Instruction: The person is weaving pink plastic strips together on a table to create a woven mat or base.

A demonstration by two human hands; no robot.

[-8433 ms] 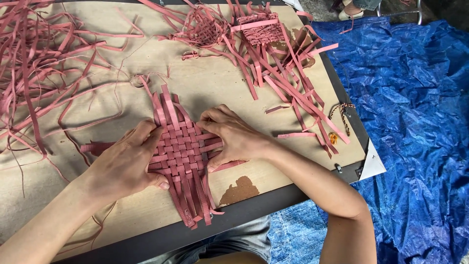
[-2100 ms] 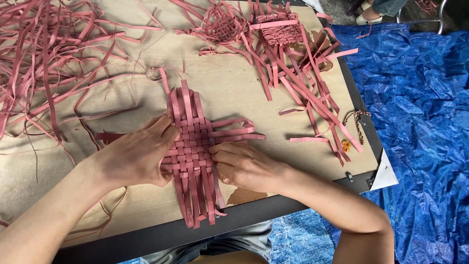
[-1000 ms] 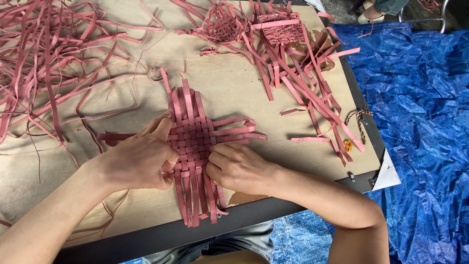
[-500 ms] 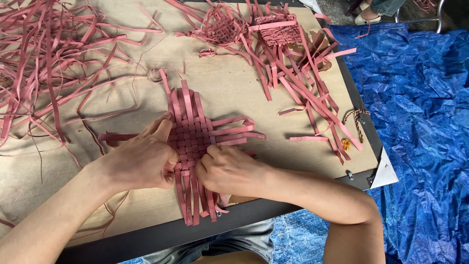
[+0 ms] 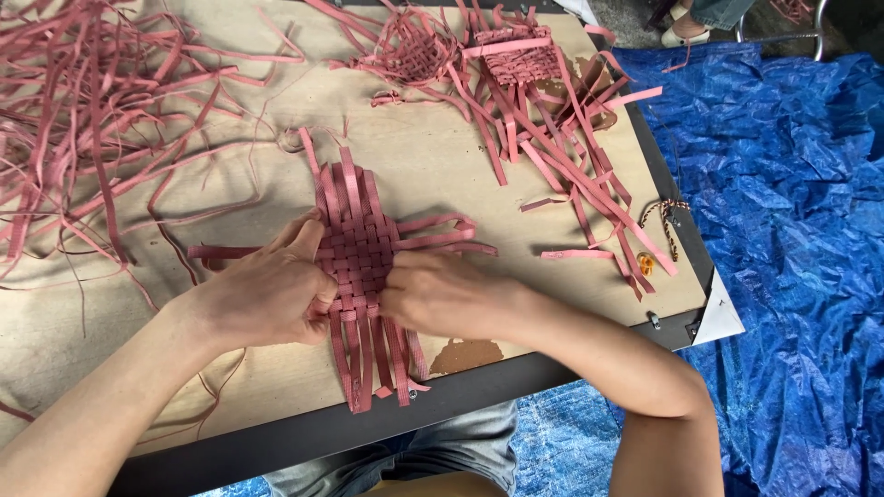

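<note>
Lengthwise toward the person, woven mat (image 5: 357, 248)

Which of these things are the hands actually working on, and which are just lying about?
In use:
- woven pink mat
- left hand and right hand, both pressing on it

Lying about:
- heap of loose pink strips
- two part-woven pieces
- small corded trinket
- blue tarp

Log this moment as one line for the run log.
left hand: pressing woven mat left edge | right hand: pinching mat's lower right strips | mat: flat on wooden board | loose strips: piled upper left
</note>
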